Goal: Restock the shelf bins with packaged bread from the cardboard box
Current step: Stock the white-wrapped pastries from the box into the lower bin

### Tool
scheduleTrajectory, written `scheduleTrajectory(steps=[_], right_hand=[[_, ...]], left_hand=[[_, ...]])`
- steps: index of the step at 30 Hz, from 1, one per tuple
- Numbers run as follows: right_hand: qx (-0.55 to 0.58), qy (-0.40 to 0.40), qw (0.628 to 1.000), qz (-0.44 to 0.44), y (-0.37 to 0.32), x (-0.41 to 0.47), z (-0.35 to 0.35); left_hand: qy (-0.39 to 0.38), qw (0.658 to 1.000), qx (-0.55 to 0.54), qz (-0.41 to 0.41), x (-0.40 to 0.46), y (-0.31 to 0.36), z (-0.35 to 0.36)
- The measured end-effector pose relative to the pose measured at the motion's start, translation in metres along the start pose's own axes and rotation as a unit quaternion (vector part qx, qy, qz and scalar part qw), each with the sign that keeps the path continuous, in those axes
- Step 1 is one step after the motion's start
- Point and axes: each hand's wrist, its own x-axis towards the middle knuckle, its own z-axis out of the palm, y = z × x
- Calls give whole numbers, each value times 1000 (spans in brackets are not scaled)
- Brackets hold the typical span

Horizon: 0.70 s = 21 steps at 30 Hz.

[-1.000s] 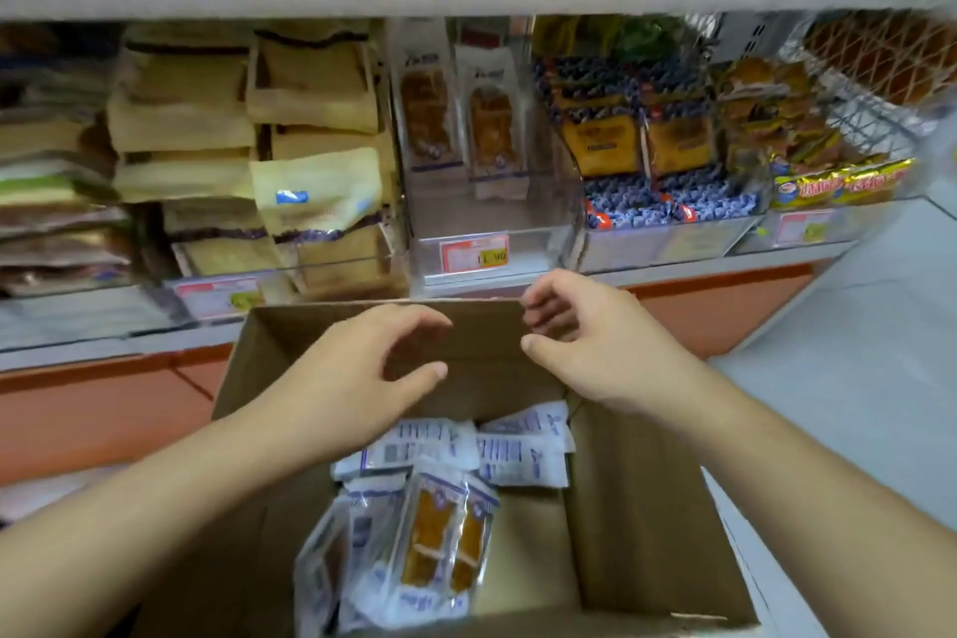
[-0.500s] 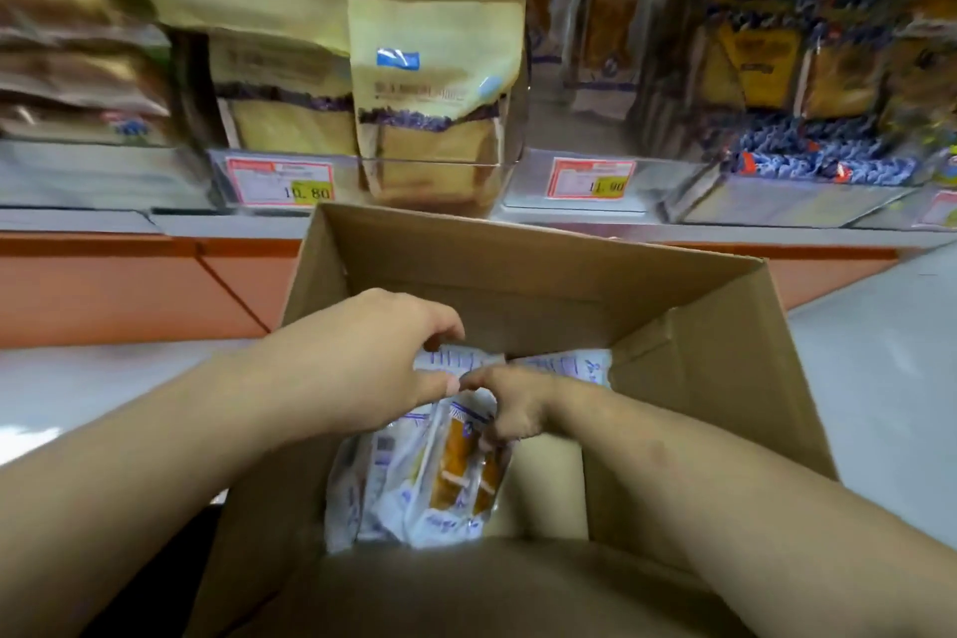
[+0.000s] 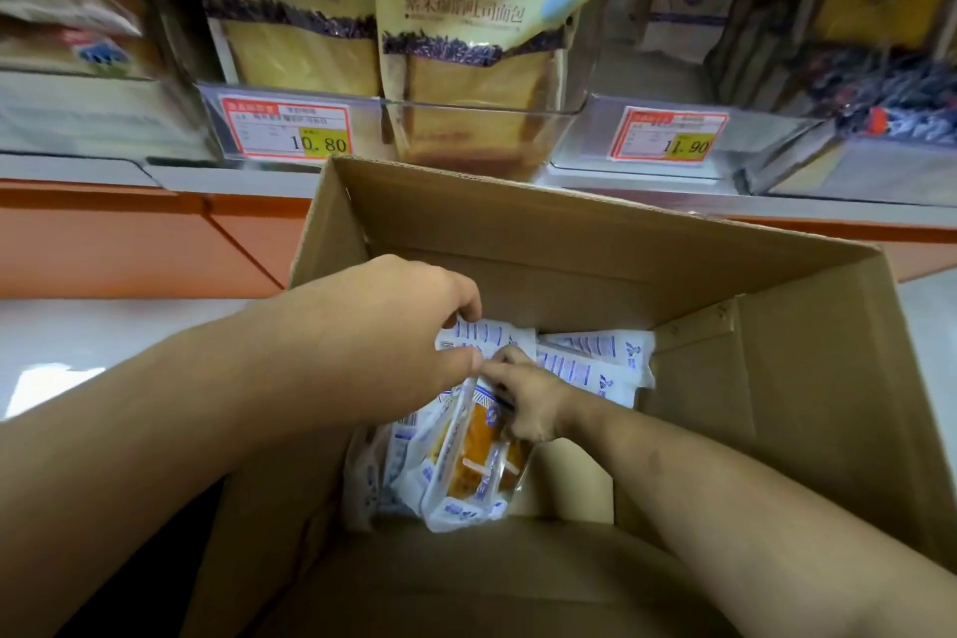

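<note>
An open cardboard box (image 3: 777, 378) sits below the shelf. At its bottom lie several white-and-blue packs of orange bread (image 3: 466, 471), some face down (image 3: 595, 358). Both hands are down inside the box. My left hand (image 3: 383, 337) pinches the top edge of a pack with thumb and fingers. My right hand (image 3: 528, 402) is closed on the top of the upright packs beside it. Above the box, clear shelf bins (image 3: 481, 119) hold tan bags of sliced bread (image 3: 481, 16).
Price tags reading 10.80 (image 3: 287, 130) and 11.90 (image 3: 670, 135) hang on the bin fronts. An orange base panel (image 3: 129, 238) runs under the shelf. Pale floor (image 3: 77, 342) shows left of the box. Blurred goods fill the bins at right (image 3: 880, 67).
The hands dropped from above the box rim down into it and closed on the bread packs. The view came nearer to the box and lower shelf.
</note>
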Motion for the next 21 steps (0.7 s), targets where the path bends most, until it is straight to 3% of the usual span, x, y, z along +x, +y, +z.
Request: scheduleTrajectory(steps=[5, 9, 17, 21], right_hand=[[-99, 36, 993, -56, -5, -4, 6], [-246, 72, 960, -116, -13, -6, 0], [-295, 16, 945, -142, -21, -10, -2], [-240, -13, 965, -104, -21, -19, -14]], left_hand=[[-18, 1000, 12, -3, 1, 4, 3], [-32, 999, 14, -6, 3, 7, 5], [-52, 999, 16, 2, 1, 7, 4], [-48, 999, 22, 5, -1, 6, 1]])
